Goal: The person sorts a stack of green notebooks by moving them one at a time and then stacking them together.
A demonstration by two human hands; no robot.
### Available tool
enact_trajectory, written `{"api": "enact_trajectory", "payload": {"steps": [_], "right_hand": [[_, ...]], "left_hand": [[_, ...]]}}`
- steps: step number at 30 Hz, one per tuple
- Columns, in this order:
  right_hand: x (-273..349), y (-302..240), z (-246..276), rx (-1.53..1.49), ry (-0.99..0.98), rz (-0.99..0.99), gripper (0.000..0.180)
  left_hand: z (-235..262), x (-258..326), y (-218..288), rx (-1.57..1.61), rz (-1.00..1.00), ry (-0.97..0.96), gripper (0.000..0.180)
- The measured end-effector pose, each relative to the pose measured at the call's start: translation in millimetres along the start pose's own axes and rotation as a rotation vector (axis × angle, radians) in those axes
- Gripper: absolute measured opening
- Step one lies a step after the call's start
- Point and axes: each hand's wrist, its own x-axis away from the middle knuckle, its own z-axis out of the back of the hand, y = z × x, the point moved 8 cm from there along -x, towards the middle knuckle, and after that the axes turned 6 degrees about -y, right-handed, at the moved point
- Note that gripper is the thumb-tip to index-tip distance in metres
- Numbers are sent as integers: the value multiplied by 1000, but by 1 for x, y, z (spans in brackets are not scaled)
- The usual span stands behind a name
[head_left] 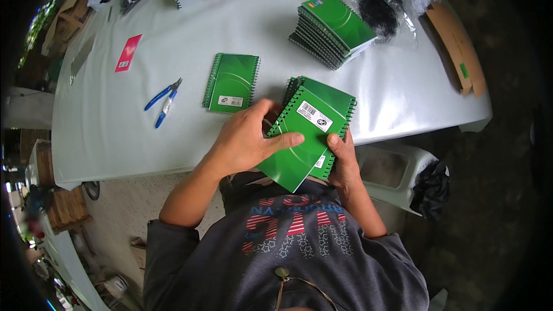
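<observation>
1. Here, a glossy pink rectangular card lies far left;
2. blue-handled metal pliers lie nearer;
3. the left hand grips green spiral-bound notebooks over the near edge of the white-covered table;
4. the right hand clasps their right side.

Before me, diffuse light lays a pale sheen on the counter; the floor at right is dim. Fisheye distortion bends the counter's edges; corners black, left margin blurred.

From where I stand, one head-worn fisheye's staring steeply down, close over left hand and right hand mid-frame, shirt below, table curving above
</observation>
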Motion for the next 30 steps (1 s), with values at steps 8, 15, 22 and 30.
{"api": "enact_trajectory", "payload": {"steps": [8, 15, 22, 30], "right_hand": [[1, 7, 0, -34, -34, -72, 77], [-2, 3, -8, -12, -18, 131, 108], [2, -1, 6, -35, 32, -7, 74], [4, 1, -6, 49, 47, 7, 80]], "left_hand": [[89, -6, -69, -1127, 237, 678, 58], [-19, 8, 16, -77, -19, 43, 48], [28, -10, 0, 401, 114, 95, 34], [77, 4, -26, -638, 75, 598, 66]]}}
